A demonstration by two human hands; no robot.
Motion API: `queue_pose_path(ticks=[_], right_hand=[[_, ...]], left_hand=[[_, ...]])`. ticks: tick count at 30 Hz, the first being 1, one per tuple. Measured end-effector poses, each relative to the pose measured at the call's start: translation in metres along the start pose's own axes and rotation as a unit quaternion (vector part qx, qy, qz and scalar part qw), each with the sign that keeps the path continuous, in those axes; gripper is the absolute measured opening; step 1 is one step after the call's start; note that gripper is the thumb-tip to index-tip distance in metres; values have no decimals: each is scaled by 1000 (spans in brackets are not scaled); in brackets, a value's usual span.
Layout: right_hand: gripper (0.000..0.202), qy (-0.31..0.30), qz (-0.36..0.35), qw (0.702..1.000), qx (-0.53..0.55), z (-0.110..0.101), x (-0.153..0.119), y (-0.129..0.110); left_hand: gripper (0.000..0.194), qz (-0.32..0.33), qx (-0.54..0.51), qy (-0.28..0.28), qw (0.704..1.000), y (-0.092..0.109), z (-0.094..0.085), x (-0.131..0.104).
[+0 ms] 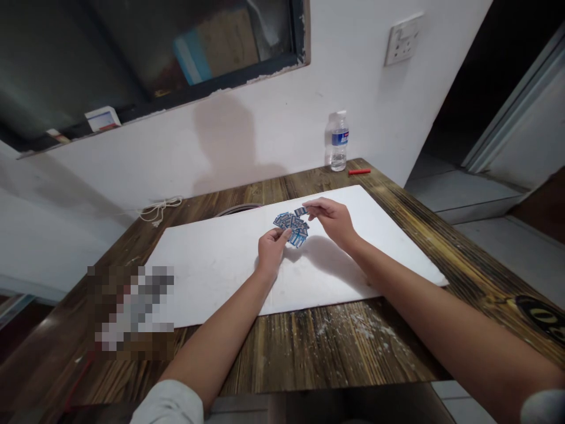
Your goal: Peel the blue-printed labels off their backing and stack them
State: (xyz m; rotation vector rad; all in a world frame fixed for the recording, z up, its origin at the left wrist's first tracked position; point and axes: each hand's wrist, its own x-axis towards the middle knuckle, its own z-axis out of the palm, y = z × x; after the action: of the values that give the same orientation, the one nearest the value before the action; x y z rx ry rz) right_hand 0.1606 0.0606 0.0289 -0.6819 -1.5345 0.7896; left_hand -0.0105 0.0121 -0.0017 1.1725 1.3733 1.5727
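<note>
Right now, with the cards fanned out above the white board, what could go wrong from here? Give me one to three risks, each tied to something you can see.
1. The left hand pinches the fan of cards near one edge, so some could slip from its grip onto the white board below.
2. The right hand has a card at its fingertips, close to the fan; moving it might catch or nudge the neighbouring cards.

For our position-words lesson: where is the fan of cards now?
In the head view, the fan of cards is near the centre, held in the left hand over the white board, just left of the right hand.
</note>
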Motion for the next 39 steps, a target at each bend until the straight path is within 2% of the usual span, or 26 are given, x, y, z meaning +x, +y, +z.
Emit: queue_pose_path(ticks=[4,9,22,34,39], right_hand=[[17,-27,-61,994,-90,-4,4,-8],[12,-23,-68,989,-129,-5,12,-16],[16,-57,-70,989,-121,-2,19,-14],[17,-58,-80,988,-119,-5,20,-14],[17,-60,-64,988,-128,-9,23,-15]], left_hand=[[28,1,11,-9,1000,3,1,-1],[28,-11,0,-15,1000,6,2,-3],[29,-23,-11,-30,999,4,2,-2],[26,-14,-7,-31,999,4,2,-3],[28,-15,-4,-29,999,6,2,-3]])
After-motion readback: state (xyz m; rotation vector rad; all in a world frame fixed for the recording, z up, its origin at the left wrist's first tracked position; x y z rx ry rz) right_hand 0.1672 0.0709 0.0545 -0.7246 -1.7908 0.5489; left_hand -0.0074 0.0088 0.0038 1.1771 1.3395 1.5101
